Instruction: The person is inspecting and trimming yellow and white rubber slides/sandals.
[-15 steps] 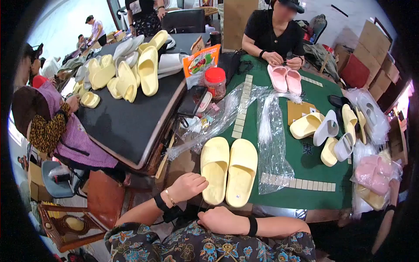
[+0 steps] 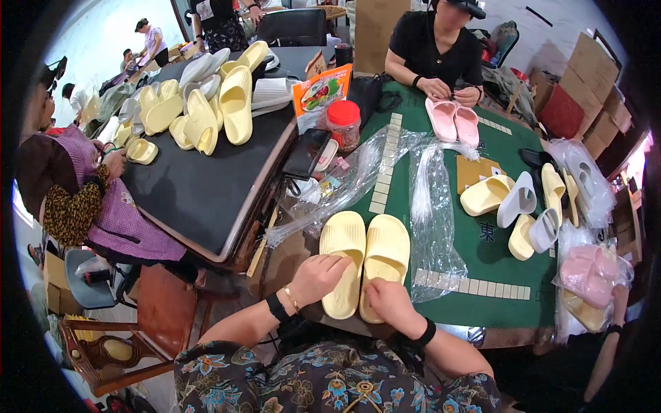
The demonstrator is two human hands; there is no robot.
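presently, the left hand [image 2: 318, 277] and right hand [image 2: 394, 303] are held half-curled over the yellow slippers [image 2: 343, 237], placed side by side at the near edge of the green table [image 2: 506, 315], but whether gripped cannot be told.

A pair of slides [image 2: 344, 237] lies at the mahjong table's [image 2: 523, 313] near edge, another pair [image 2: 441, 118] near the far edge, bagged slides [image 2: 589, 275] by the right.

The front yellow slide sandals [image 2: 342, 237] look like matt, foam-like plastic. Right of them lie a glossy, crinkled clear-plastic bag [image 2: 431, 230] and matt, cloth-like green table cover [image 2: 475, 258]; beyond them, a shiny plastic jar [image 2: 343, 131]; left, a glossy wooden chair [image 2: 131, 378].
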